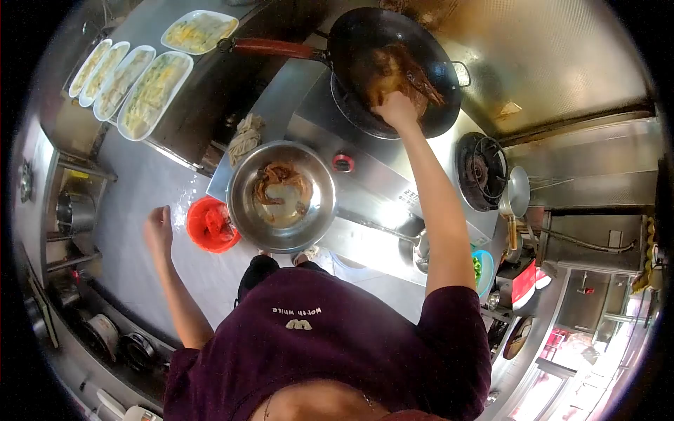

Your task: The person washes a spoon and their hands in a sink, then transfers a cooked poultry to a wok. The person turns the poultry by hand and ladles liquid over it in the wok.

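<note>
My right hand (397, 111) reaches into a black wok (351, 42) at the top. Its fingers are bent together against large brown pieces of food (393, 67), and what they pinch is hidden. My left hand (160, 228) is in the air at the left, curled closed, with nothing visible in it. Between my arms, a steel bowl (319, 200) holds more brown pieces (281, 181) and some liquid. A red wooden handle (277, 48) sticks out from the wok to the left.
Several white trays of food (154, 95) stand at the upper left. A red basin (203, 235) is beside the steel bowl, below a crumpled cloth (246, 137). Right of the wok are an unused burner (481, 172) and a round pan (518, 189). A ladle (421, 249) lies near my right arm.
</note>
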Demonstrator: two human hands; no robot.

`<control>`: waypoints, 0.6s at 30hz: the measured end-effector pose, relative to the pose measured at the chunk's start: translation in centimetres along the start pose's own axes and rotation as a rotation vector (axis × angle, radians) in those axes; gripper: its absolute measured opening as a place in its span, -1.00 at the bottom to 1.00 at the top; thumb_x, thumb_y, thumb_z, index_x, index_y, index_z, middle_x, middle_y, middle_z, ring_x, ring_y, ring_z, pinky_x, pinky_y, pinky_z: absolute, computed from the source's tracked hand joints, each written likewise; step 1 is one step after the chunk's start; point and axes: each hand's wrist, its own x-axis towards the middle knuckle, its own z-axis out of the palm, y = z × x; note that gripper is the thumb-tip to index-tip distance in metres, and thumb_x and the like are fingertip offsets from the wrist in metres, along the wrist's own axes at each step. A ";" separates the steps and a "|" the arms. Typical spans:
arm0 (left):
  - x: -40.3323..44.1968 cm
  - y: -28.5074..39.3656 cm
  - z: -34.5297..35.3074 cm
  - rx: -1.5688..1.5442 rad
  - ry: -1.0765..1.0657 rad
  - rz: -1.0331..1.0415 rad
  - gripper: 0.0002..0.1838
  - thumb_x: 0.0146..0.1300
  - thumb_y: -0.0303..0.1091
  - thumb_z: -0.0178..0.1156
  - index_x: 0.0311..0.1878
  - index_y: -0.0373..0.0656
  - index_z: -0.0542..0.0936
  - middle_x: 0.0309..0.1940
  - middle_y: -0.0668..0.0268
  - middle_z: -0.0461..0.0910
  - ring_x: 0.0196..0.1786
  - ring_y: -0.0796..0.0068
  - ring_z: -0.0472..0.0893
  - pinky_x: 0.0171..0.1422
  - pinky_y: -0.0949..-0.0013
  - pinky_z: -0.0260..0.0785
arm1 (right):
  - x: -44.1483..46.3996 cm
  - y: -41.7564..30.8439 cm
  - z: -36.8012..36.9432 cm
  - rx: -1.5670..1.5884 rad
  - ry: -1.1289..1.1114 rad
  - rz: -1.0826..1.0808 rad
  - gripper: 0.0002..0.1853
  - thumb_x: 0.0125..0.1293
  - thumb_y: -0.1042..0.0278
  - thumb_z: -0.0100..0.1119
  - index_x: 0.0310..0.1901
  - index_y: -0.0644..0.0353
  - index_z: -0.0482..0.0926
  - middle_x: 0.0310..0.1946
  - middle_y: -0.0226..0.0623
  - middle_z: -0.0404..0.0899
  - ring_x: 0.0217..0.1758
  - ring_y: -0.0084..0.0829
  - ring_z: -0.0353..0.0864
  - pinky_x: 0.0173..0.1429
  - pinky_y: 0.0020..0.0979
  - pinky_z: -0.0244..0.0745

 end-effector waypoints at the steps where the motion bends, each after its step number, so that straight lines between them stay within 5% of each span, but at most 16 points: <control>1: 0.0 0.1 0.0 -0.003 -0.014 0.007 -0.70 0.16 -0.19 0.07 -0.27 -0.27 0.57 -0.46 0.12 0.58 -0.39 0.33 0.57 -0.27 0.37 0.35 | 0.2 0.6 0.2 -0.007 0.023 0.003 -0.59 -0.05 0.04 0.22 -0.40 0.30 0.56 -0.41 0.01 0.56 -0.30 -0.02 0.55 -0.18 -0.18 0.44; 5: -0.8 -1.7 0.4 0.009 -0.001 -0.024 -0.70 0.16 -0.19 0.08 -0.27 -0.27 0.57 -0.44 0.12 0.58 -0.37 0.33 0.57 -0.25 0.37 0.35 | 0.1 5.8 -2.0 -0.320 -0.006 0.014 -0.45 -0.12 -0.15 0.25 -0.30 0.24 0.52 -0.35 -0.08 0.57 -0.20 -0.15 0.56 -0.16 -0.22 0.45; 9: -1.7 -3.3 1.2 0.008 0.034 -0.069 -0.69 0.16 -0.17 0.07 -0.27 -0.25 0.58 -0.43 0.12 0.58 -0.35 0.32 0.58 -0.24 0.37 0.35 | -1.1 8.6 -6.0 -0.073 0.164 0.035 -0.49 -0.14 -0.15 0.25 -0.49 0.25 0.53 -0.43 -0.03 0.54 -0.27 -0.11 0.54 -0.25 -0.24 0.42; 18: -1.8 4.1 1.1 0.071 -0.043 -0.010 -0.69 0.16 -0.15 0.07 -0.26 -0.23 0.57 -0.44 0.12 0.58 -0.34 0.31 0.58 -0.23 0.37 0.35 | -1.1 1.0 -1.8 -0.094 -0.051 -0.102 -0.54 -0.08 -0.03 0.28 -0.37 0.28 0.56 -0.38 -0.02 0.56 -0.24 -0.08 0.55 -0.21 -0.17 0.45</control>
